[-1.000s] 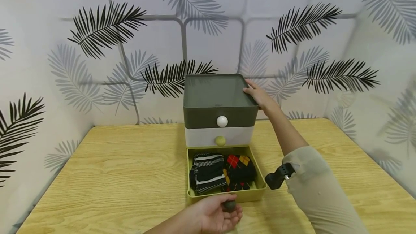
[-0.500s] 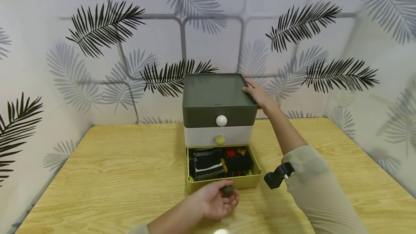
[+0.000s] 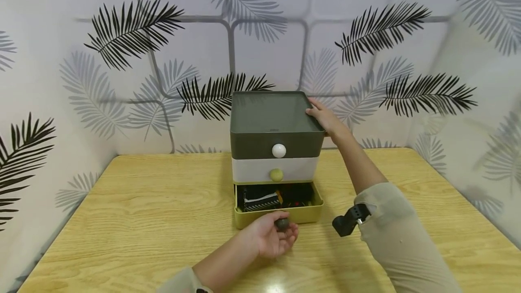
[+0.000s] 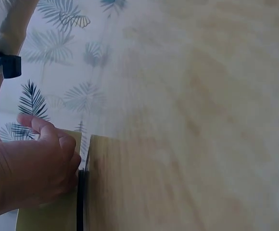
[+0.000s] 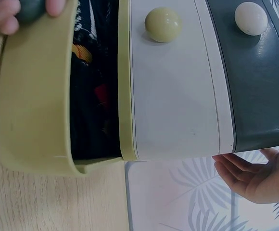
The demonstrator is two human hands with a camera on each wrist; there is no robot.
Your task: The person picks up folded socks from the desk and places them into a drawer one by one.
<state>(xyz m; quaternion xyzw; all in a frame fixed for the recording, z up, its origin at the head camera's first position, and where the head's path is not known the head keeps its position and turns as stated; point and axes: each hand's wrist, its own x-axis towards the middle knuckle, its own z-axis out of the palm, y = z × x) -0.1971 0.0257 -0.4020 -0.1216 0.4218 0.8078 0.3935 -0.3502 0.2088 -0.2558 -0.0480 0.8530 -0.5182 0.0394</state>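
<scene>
A stacked drawer unit has a dark grey top drawer (image 3: 252,146), a white middle drawer (image 3: 252,169) and a yellow-green bottom drawer (image 3: 305,215), which stands partly pulled out. Dark patterned socks (image 3: 262,200) lie folded inside it. My left hand (image 3: 270,236) holds the bottom drawer's dark round knob (image 3: 282,224), thumb above and fingers below. At the unit's upper right side, my right hand (image 3: 327,119) rests with its thumb on the top rim and its fingers along the side wall. The right wrist view shows those fingers (image 5: 240,171) fairly straight against the side.
The unit stands at the back of a wooden table (image 3: 163,202). Behind it rises a wall (image 3: 268,49) with leaf-patterned covering. A white knob (image 3: 278,150) and a yellow-green knob (image 3: 276,175) stick out from the upper drawers. A black wrist camera (image 3: 350,220) sits on the right forearm.
The bottom drawer has slid inward toward the unit, with my left hand moving along on its knob. Less of the socks shows. My right hand has stayed on the unit's side.
</scene>
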